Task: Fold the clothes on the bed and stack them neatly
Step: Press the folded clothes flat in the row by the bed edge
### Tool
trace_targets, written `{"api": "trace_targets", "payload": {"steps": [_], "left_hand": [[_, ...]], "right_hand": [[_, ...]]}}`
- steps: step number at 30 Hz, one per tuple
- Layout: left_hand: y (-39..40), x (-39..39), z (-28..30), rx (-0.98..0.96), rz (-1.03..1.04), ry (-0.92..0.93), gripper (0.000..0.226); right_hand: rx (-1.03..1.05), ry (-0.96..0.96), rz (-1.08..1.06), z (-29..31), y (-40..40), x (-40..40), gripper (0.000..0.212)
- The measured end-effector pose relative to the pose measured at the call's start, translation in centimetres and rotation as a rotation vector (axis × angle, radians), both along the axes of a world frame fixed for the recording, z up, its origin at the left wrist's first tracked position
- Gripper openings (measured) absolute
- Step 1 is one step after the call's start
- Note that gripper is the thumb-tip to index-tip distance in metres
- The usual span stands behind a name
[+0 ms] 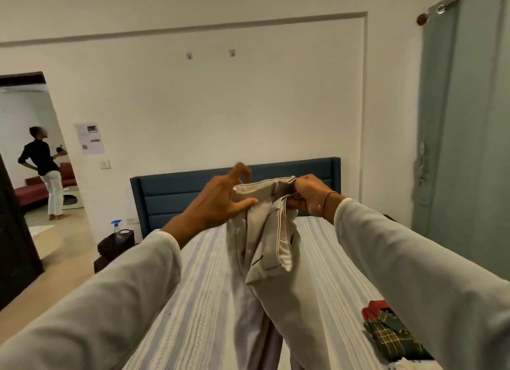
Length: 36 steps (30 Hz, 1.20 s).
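Observation:
I hold a pair of beige trousers [265,248] up in front of me over the striped bed [198,300]. My right hand [309,195] grips the waistband at its right end. My left hand [220,201] touches the waistband's left end with the thumb pressed on the cloth and the fingers spread and curled above it. The trouser legs hang down toward the bottom of the view. Folded clothes lie on the bed at the lower right: a green plaid shirt [392,339] with a red garment [375,309] behind it.
A dark blue headboard [165,198] stands against the white wall. A grey-green curtain [463,121] hangs at the right. A dark basket with a spray bottle [117,240] sits on the floor to the left. A person [47,171] stands beyond the doorway.

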<state>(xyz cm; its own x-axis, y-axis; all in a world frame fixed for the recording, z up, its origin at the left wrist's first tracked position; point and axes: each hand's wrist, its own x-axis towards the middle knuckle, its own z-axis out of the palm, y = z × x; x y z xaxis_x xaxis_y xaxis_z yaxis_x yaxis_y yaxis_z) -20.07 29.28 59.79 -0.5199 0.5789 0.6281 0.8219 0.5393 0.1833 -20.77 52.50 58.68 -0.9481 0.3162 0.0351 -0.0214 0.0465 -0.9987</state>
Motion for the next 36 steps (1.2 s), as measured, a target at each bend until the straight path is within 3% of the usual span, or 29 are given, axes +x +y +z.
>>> {"api": "trace_targets", "payload": {"steps": [3, 5, 8, 11, 14, 16, 18, 21, 25, 29, 32, 36], "left_hand": [[0.9, 0.2, -2.0, -0.175, -0.017, -0.005, 0.026], [1.5, 0.2, -3.5, -0.268, 0.012, -0.018, 0.03], [2.4, 0.6, -5.7, -0.28, -0.001, -0.052, 0.041], [3.5, 1.4, -7.6, -0.206, -0.017, -0.074, 0.034], [4.5, 1.7, -9.2, -0.105, 0.105, -0.02, 0.067], [5.3, 1.7, -10.2, -0.155, 0.245, 0.059, 0.098], [6.2, 1.7, -11.3, -0.234, 0.383, 0.134, 0.109], [6.6, 1.4, -12.5, -0.291, 0.511, 0.165, 0.091], [4.9, 0.5, -12.2, -0.231, 0.488, 0.126, 0.06], [2.4, -1.0, -9.5, -0.081, 0.352, -0.081, 0.037], [0.8, -1.9, -7.3, -0.109, 0.291, -0.179, 0.035], [-0.2, -2.0, -5.4, -0.176, 0.147, -0.219, 0.037]], "right_hand": [[-0.101, -0.034, -0.05, -0.4, 0.9, -1.0, 0.024], [-0.094, -0.037, -0.098, -0.9, 1.4, -1.7, 0.028], [-0.101, -0.017, -0.138, -1.5, 1.8, -2.1, 0.022], [-0.187, 0.02, -0.093, -1.9, 2.1, -2.2, 0.024], [-0.181, 0.018, -0.162, -2.0, 2.1, -2.0, 0.02], [-0.239, 0.043, -0.138, -1.9, 2.1, -1.9, 0.015], [-0.222, 0.048, -0.115, -1.9, 2.0, -1.8, 0.019], [-0.025, -0.021, -0.219, -2.4, 2.2, -2.0, 0.019], [-0.013, -0.056, -0.152, -2.0, 3.1, -0.9, 0.019], [0.409, -0.044, 0.097, -2.1, 5.8, 0.8, 0.026], [0.523, -0.081, 0.281, -2.2, 7.0, 1.4, 0.041], [0.532, -0.048, 0.346, -2.4, 7.4, 1.1, 0.049]]}}
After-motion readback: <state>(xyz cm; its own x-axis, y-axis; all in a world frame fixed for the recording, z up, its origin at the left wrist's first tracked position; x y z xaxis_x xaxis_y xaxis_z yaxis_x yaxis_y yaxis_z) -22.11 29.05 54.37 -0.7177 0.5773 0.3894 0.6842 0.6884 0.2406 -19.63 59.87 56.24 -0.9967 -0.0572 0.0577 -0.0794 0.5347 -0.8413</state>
